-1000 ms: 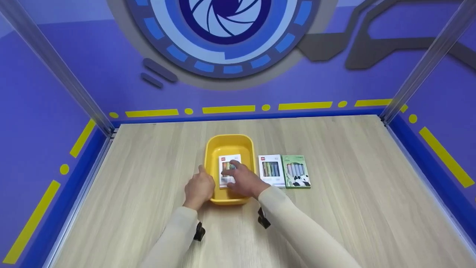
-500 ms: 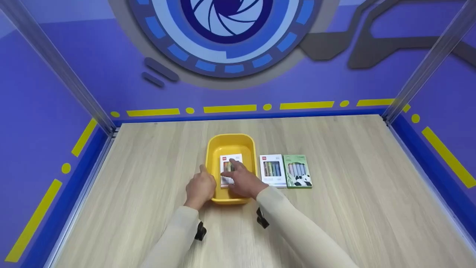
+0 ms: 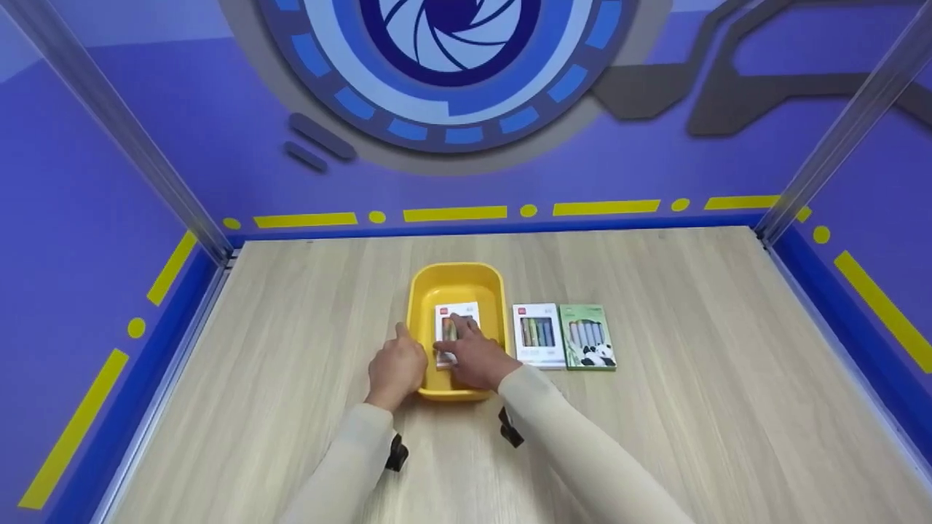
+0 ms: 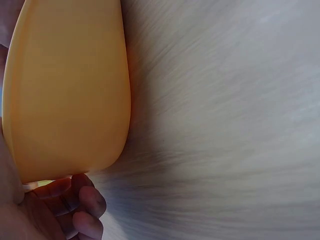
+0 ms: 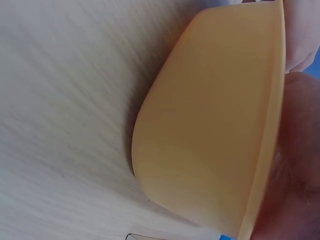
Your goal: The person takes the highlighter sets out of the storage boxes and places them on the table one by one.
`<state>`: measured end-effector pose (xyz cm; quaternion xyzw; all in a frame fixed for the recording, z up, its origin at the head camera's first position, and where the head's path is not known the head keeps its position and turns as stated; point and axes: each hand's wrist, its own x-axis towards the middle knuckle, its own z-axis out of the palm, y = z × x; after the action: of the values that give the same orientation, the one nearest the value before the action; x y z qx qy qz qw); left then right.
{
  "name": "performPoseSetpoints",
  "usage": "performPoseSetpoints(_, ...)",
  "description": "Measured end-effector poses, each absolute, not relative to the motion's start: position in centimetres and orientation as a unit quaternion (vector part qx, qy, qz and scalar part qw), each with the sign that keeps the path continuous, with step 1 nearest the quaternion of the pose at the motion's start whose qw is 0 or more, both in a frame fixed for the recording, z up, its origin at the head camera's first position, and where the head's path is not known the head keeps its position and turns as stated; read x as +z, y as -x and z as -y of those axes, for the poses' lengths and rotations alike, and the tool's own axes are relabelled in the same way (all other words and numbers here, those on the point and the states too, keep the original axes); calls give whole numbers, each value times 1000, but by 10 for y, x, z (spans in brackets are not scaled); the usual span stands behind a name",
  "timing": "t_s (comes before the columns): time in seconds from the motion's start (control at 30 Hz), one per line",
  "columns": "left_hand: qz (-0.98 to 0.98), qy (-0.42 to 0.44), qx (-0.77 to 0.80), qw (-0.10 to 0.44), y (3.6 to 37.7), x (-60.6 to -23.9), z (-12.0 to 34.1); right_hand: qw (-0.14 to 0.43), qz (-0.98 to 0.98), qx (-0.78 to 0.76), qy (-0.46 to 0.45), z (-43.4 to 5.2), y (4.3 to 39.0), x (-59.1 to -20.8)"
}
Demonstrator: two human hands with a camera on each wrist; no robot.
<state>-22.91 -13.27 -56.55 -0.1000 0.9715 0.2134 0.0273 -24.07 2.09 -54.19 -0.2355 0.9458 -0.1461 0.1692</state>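
Note:
A yellow plastic basin stands on the table, with a white box of crayons lying flat inside it. My left hand grips the basin's left rim; in the left wrist view its curled fingers sit against the outer wall. My right hand reaches over the near right rim and rests on the crayon box with its fingers spread, covering the box's lower right part. In the right wrist view the basin's outer wall hides most of that hand.
Right of the basin, a second white crayon box lies beside a green box with pandas. Wooden tabletop surrounds them. Purple-blue panels wall the back and both sides.
The scene has drifted slightly right in the head view. Both hands keep their places at the basin, the right fingers shifting only slightly over the crayon box.

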Motion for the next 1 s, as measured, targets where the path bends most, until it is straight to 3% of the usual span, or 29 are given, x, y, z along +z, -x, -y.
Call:
performPoseSetpoints(0.63,-972,96,214,31,229,-566,133,179,-945,-122,245,-12,238,-549)
performPoseSetpoints(1.0,-971,95,220,19,228,-566,134,146,-942,-161,254,-10,243,-552)
